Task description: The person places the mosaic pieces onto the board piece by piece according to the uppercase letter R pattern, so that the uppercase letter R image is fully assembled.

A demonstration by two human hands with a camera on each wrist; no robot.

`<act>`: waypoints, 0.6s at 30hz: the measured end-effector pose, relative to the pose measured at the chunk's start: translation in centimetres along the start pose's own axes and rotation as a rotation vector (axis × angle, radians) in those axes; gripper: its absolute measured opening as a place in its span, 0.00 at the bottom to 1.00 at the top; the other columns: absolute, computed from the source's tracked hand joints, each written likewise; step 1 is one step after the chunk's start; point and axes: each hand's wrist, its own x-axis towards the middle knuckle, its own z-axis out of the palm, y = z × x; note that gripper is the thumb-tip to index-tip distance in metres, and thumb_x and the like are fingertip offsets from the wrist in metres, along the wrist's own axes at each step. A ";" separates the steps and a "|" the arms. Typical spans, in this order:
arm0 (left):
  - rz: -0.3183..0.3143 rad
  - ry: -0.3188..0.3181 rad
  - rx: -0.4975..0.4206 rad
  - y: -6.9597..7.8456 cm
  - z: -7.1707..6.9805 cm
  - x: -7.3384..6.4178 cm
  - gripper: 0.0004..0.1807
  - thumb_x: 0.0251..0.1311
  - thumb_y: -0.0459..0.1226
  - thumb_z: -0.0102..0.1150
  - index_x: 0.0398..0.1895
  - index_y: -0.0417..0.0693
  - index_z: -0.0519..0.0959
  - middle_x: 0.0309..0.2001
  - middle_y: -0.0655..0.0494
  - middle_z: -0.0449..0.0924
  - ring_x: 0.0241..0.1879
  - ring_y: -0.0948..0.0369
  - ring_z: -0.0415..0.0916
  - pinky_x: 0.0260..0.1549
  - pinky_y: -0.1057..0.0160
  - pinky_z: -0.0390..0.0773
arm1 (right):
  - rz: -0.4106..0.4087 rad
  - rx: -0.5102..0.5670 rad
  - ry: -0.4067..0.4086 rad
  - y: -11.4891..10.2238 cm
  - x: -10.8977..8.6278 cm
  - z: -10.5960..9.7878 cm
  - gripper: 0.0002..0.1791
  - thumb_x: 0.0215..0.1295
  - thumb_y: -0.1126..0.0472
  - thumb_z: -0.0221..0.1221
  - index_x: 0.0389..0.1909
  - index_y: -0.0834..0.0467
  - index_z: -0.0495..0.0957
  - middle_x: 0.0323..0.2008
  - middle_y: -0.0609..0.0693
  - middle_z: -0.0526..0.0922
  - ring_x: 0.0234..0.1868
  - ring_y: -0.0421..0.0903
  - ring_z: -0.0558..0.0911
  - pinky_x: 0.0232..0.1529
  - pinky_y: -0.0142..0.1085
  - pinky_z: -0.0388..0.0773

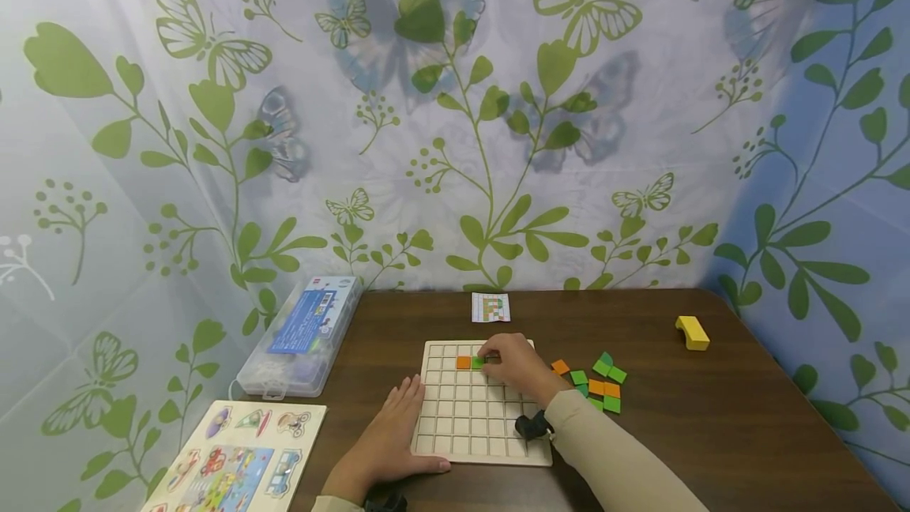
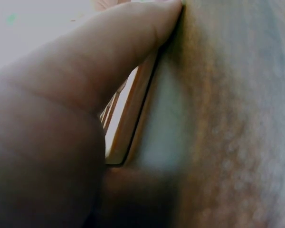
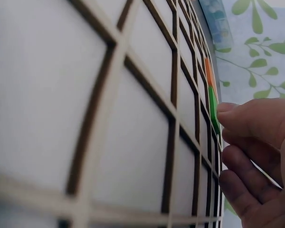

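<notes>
A light wooden grid board point(image 1: 462, 409) lies on the brown table. An orange square tile point(image 1: 464, 363) sits in a cell of its second row from the back. To its right is a green square tile point(image 1: 477, 363), which my right hand point(image 1: 515, 366) pinches at its right side. Up close in the right wrist view, the thumb meets the green tile's edge and the other fingers are bent behind it. My left hand point(image 1: 391, 437) rests flat at the board's left edge, fingers extended, its thumb point(image 2: 118, 38) along the near-left corner.
Loose green and orange tiles point(image 1: 596, 387) lie right of the board. A small pattern card point(image 1: 490, 307) is behind it. Farther right stands a yellow arch block point(image 1: 693, 333). At left are a clear plastic case point(image 1: 306, 338) and a picture puzzle board point(image 1: 238, 449).
</notes>
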 end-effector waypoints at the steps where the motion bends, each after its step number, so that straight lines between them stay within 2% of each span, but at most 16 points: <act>1: 0.000 0.000 -0.001 0.0 0.0 0.0 0.73 0.51 0.78 0.62 0.82 0.30 0.53 0.81 0.35 0.49 0.81 0.43 0.43 0.77 0.42 0.48 | 0.002 0.000 0.005 0.2 -0.1 -0.1 0.11 0.66 0.67 0.73 0.48 0.57 0.89 0.48 0.48 0.86 0.49 0.48 0.84 0.50 0.46 0.84; 9: -0.001 0.004 0.007 -0.1 0.2 0.0 0.73 0.51 0.79 0.61 0.82 0.30 0.53 0.81 0.36 0.50 0.81 0.42 0.44 0.77 0.42 0.48 | 0.015 -0.019 0.046 1.6 -0.8 -1.1 0.09 0.67 0.66 0.72 0.46 0.58 0.90 0.45 0.46 0.86 0.46 0.47 0.84 0.48 0.45 0.85; 14: 0.003 0.008 0.012 -0.2 0.2 0.0 0.74 0.51 0.79 0.61 0.82 0.30 0.53 0.81 0.36 0.50 0.81 0.42 0.43 0.77 0.43 0.48 | 0.037 0.008 0.064 2.2 -1.5 -2.2 0.09 0.67 0.70 0.70 0.46 0.59 0.89 0.47 0.47 0.86 0.47 0.49 0.84 0.49 0.47 0.84; 18: 0.008 0.010 0.010 -0.2 0.2 0.0 0.74 0.51 0.79 0.61 0.82 0.30 0.52 0.81 0.36 0.49 0.81 0.42 0.43 0.77 0.43 0.48 | 0.052 -0.011 0.062 2.8 -2.0 -3.2 0.10 0.68 0.71 0.67 0.48 0.60 0.89 0.49 0.48 0.86 0.50 0.51 0.84 0.49 0.48 0.85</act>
